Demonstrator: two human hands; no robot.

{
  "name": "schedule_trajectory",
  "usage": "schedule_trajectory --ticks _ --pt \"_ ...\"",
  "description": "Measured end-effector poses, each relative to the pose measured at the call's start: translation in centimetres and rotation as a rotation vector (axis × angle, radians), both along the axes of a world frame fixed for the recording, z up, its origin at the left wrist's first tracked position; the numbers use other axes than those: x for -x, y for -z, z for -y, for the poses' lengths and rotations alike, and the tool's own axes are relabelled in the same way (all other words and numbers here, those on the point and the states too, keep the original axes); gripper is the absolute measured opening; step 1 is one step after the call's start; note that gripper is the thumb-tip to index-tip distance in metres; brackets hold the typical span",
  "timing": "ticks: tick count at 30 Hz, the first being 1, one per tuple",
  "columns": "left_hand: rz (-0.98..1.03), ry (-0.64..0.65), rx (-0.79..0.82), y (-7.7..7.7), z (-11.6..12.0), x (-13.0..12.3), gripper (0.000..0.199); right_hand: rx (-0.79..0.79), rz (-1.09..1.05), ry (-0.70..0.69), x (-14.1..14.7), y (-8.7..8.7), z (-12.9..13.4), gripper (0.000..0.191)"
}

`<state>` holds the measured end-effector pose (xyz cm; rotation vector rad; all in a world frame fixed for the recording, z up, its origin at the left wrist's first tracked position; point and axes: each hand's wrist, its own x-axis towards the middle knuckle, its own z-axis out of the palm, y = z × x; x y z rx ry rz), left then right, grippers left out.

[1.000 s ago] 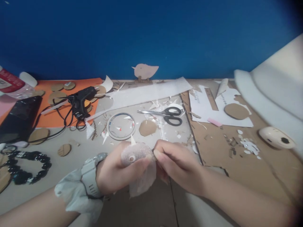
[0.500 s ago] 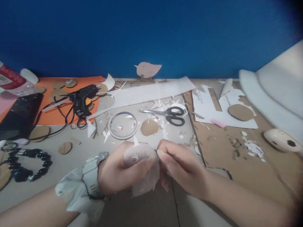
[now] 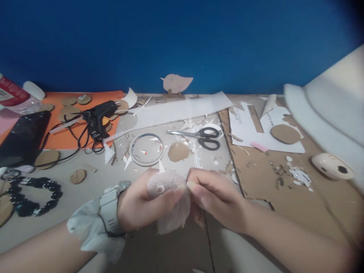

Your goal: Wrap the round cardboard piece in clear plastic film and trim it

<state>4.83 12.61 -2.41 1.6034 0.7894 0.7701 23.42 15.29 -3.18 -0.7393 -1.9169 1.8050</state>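
Blue wall (image 3: 182,38) backs the table (image 3: 91,195). Nearer me than the scissors (image 3: 209,138), I see the left hand (image 3: 142,208) clasping the glittery piece (image 3: 169,180); the right hand's (image 3: 217,197) fingertips pinch at its edge, contents hidden. Neither grip noticeably shifts this past second, suggesting careful, unfinished edge work.

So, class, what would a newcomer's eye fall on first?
Probably the pale piece with a round eye and white spike, held in the left hand at bottom centre, the right hand close at its side. Next, the pink bird shape upright before the blue wall, then the black-handled scissors lying between it and the hands.
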Motion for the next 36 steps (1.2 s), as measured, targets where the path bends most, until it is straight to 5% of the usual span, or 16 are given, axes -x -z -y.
schedule_trajectory --ticks 15,27,36 --pt "0.028 0.057 0.148 -0.3 0.1 -0.4 0.038 0.055 0.015 0.006 0.0 -0.2 0.0 0.028" --pt "0.050 -0.039 0.055 0.3 0.0 0.0 0.035 -0.072 0.025 -0.066 0.0 -0.3 -0.4 0.030" --pt "0.019 0.029 0.068 0.0 0.0 -0.1 0.036 0.149 0.076 0.020 0.4 -0.4 0.0 0.026"
